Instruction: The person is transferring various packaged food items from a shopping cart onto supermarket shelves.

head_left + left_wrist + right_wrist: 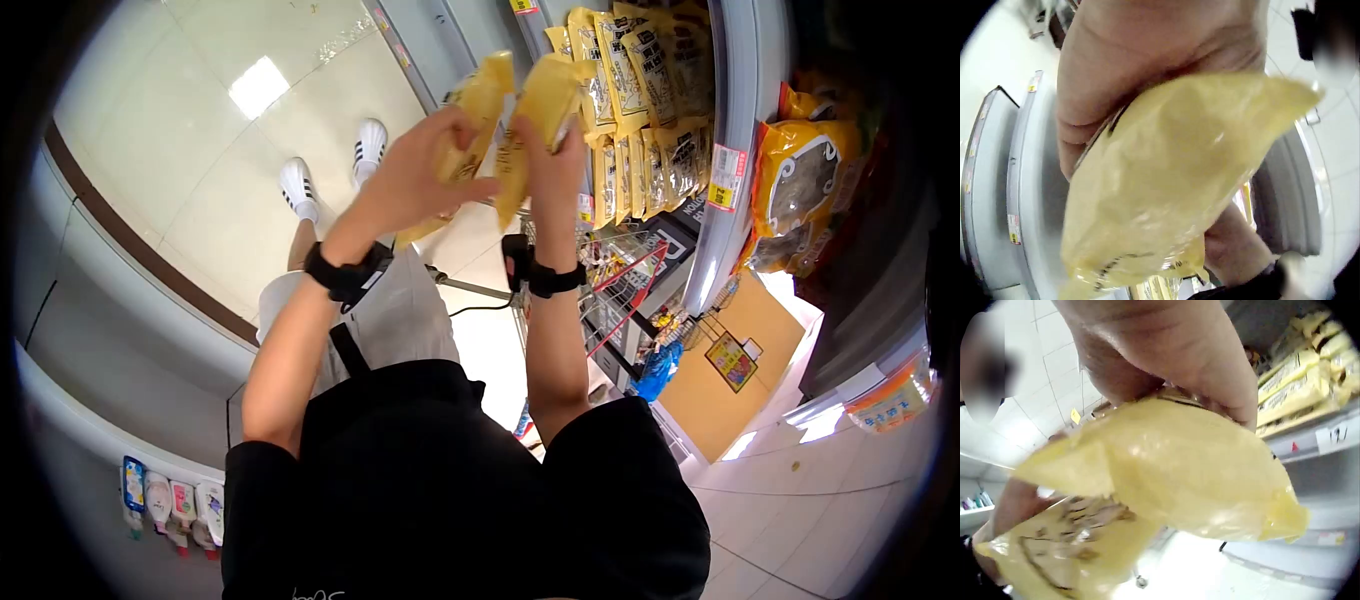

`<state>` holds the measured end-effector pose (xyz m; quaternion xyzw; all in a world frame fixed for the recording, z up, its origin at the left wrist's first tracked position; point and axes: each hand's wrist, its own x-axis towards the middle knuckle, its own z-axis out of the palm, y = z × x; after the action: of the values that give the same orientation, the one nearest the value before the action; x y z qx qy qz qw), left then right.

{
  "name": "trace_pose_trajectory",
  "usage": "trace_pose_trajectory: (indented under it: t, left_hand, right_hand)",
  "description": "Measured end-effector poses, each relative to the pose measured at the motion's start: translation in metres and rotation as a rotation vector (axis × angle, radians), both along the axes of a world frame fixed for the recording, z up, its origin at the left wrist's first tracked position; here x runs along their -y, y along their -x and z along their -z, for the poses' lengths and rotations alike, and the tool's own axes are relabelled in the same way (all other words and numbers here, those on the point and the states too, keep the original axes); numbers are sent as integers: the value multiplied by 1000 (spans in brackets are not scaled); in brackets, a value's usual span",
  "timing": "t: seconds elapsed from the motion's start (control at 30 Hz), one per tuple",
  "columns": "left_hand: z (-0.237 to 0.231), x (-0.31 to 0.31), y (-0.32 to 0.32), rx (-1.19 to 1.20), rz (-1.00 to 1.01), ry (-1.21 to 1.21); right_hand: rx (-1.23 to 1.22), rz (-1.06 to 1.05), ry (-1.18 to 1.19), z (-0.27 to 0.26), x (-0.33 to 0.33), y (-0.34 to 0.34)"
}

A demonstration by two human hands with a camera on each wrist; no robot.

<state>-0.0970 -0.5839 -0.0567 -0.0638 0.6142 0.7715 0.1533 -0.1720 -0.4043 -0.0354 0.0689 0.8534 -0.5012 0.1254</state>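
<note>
My left hand [412, 170] grips a yellow plastic food bag [478, 105] printed with dark characters; its smooth, glossy side fills much of the left wrist view [1166, 162]. My right hand [556, 175] holds a second yellow bag [545, 100] of the same kind, tilted close beside the first. In the right wrist view this second bag [1191, 469] lies across the middle, overlapping the printed bag [1079, 540] in my left hand. Folds of plastic hide some fingertips. Both bags are held up in front of the shelves.
Rows of similar yellow bags [640, 80] fill a shelf at the upper right. Orange bags [800, 185] hang beyond the shelf edge with price tags [727, 178]. A shopping cart [620, 285] stands below my right forearm. Bottles [180, 505] line a shelf at lower left.
</note>
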Motion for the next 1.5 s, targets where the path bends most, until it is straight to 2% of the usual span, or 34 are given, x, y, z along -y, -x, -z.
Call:
trace_pose_trajectory:
  t: [0.03, 0.1, 0.17, 0.2, 0.23, 0.3, 0.37, 0.4, 0.43, 0.47, 0.6, 0.67, 0.7, 0.77, 0.83, 0.93, 1.0, 1.03, 1.07, 1.1, 1.13, 1.17, 1.2, 1.23, 1.27, 1.37, 1.4, 1.5]
  left_hand:
    - [10, 6, -6, -62, -56, 42]
    - [35, 19, -15, -194, -165, 138]
    - [34, 36, -24, 19, -259, -30]
    - [30, 47, -32, 133, -298, -99]
    - [27, 57, -37, 154, -308, -68]
    - [21, 71, -42, 184, -339, -16]
    - [12, 78, -43, 172, -344, -19]
    - [5, 80, -41, 169, -353, -14]
    - [0, 82, -39, 163, -366, -9]
    - [1, 84, -38, 163, -346, -1]
    - [-30, 79, -21, 197, -378, -177]
    - [-14, 72, -21, 237, -378, -196]
    - [-8, 71, -21, 254, -381, -197]
    - [-18, 70, -18, 372, -402, -424]
    - [-16, 72, -24, 393, -370, -493]
    - [-17, 70, -31, 425, -446, -516]
    - [-19, 62, -33, 336, -463, -443]
    - [-18, 54, -32, 287, -471, -412]
    - [-12, 41, -30, 134, -427, -135]
    - [-15, 25, -27, -77, -420, 66]
    - [-22, 13, -24, -219, -306, 317]
    - [-30, 3, -20, -365, -194, 569]
    - [-38, -7, -22, -399, -164, 506]
    - [-44, -14, -25, -432, -129, 444]
    - [-45, -13, -28, -379, -67, 397]
    - [-27, 25, -29, -272, -171, 201]
    - [-31, 37, -26, -252, -176, 479]
    - [-20, 35, -21, 268, 113, -219]
  right_hand:
    - [-4, 1, -118, -1, -15, 11]
    - [-376, 31, -374, 9, -52, 49]
    - [-912, -258, -901, -4, -86, 105]
    - [-974, -235, -990, -2, -106, 132]
    - [-1037, -210, -1073, 5, -120, 155]
    - [-488, -99, -1077, -3, -112, 189]
    - [-370, -111, -1110, 12, -126, 215]
    - [-529, -172, -1152, 43, -148, 223]
    - [-693, -235, -1188, 47, -141, 222]
    - [-518, -180, -1137, 43, -137, 216]
    - [-574, -200, -1176, 43, -140, 212]
    - [-600, -156, -1179, 53, -137, 211]
    - [-602, -112, -1268, 53, -132, 207]
    - [-635, -124, -1181, 55, -131, 204]
    - [-694, -159, -1147, 44, -122, 195]
    - [-795, -262, -1135, 10, -96, 159]
    - [-615, -449, -716, -13, -67, 112]
    - [-442, -397, -480, -11, -43, 75]
    - [-92, -296, 54, 3, -29, 46]
    - [39, -257, 327, 3, -10, 4]
    - [179, -191, 586, 3, 9, -38]
    - [171, -83, 593, 1, 24, -63]
    - [159, 24, 601, -1, 38, -87]
    - [157, 222, 673, -20, 55, -91]
    - [333, 373, 780, -20, 43, -83]
    - [419, 435, 885, 3, 2, -71]
    - [453, 451, 816, -7, -1, -67]
    - [353, 124, 659, -20, 7, -52]
